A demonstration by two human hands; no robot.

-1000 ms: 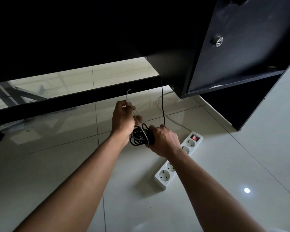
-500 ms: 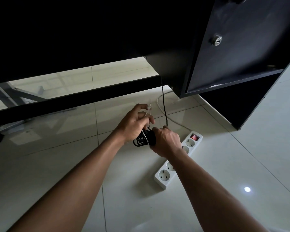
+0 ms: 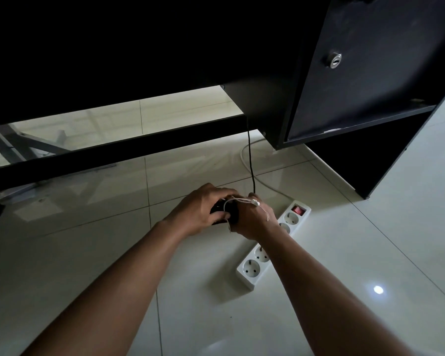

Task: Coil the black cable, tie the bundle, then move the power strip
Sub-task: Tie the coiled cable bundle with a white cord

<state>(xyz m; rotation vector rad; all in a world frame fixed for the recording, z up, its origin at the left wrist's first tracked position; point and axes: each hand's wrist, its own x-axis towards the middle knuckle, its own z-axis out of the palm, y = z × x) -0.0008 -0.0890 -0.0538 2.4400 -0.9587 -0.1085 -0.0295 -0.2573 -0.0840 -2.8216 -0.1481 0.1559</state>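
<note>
The power strip [image 3: 252, 270] is lying flat on the pale floor [image 3: 370, 227], the nearest of the task's things. Its sockets are facing up and its red switch [image 3: 297, 209] is sitting at the far end. The right forearm is crossing above its middle. Nobody is touching it, probably because the tying is taking both hands.

Just beyond it, the left hand [image 3: 198, 214] and right hand [image 3: 256, 222] are meeting low over the floor around the bundle [image 3: 231, 214] of coiled black cable. The left hand's fingers [image 3: 216, 192] are curling over the top of the coil while the thumb is pressing in from the near side, apparently clamping the loops so they are not springing apart. The right hand is wrapping round the opposite side to steady it. Its fingertips are hiding underneath, so I cannot tell how tightly it is gripping.

A thin white tie [image 3: 242, 200] is running across the coil and draping over the back of the right hand, with a small knot or bead resting on the knuckles and a loose end dangling. It is looking slack rather than cinched, so the tying seems to be only partway done.

Farther off, the free run of the black cable [image 3: 251, 160] is rising almost straight from beside the right hand to the dark underside of the bench [image 3: 113, 152], tethering the bundle there. A white lead [image 3: 242, 156] is curving over the floor toward the cabinet [image 3: 370, 73], whose door is showing a round lock [image 3: 335, 60].
</note>
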